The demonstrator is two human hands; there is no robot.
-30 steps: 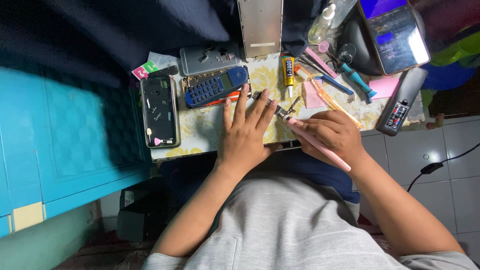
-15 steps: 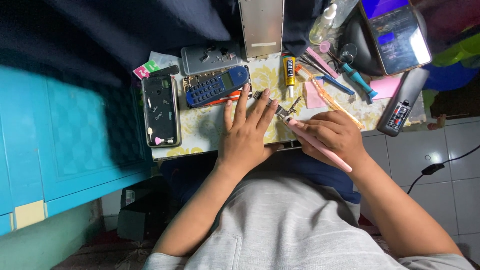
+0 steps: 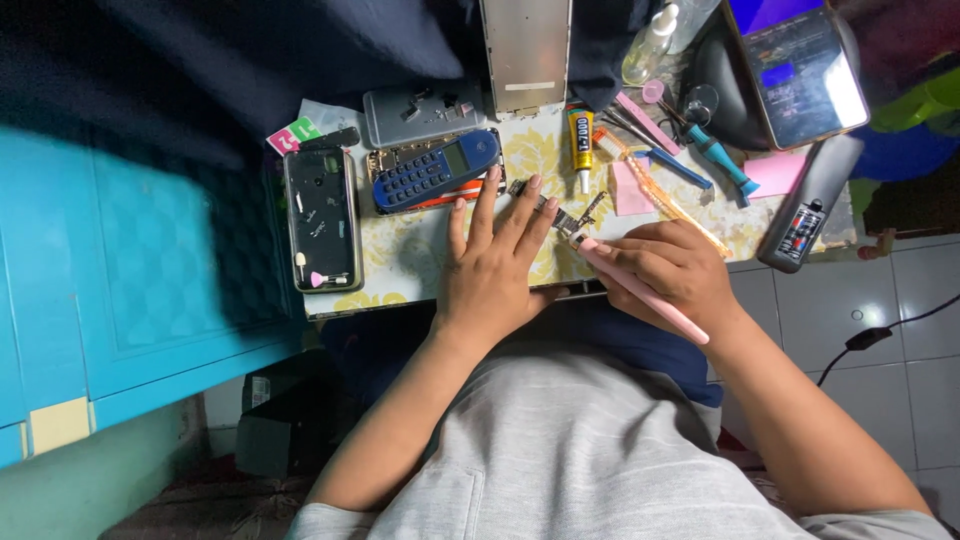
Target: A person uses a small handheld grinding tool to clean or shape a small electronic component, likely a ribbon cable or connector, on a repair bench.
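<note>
My left hand (image 3: 495, 265) lies flat on the small patterned table (image 3: 400, 255), fingers spread, its fingertips on a small circuit board part (image 3: 560, 215). My right hand (image 3: 668, 270) grips a pink pen-like tool (image 3: 645, 290) whose tip meets that part. A blue keypad phone (image 3: 435, 170) lies just beyond my left fingertips. An opened black phone shell (image 3: 322, 218) lies to the left.
A glue tube (image 3: 581, 140), tweezers and blue-handled tools (image 3: 700, 150), a pink pad (image 3: 775, 175), a dark remote-like device (image 3: 810, 205), a lit phone on a stand (image 3: 795, 65), a clear bottle (image 3: 648, 45) and a grey metal frame (image 3: 525, 50) crowd the table. A blue cabinet (image 3: 130, 270) stands left.
</note>
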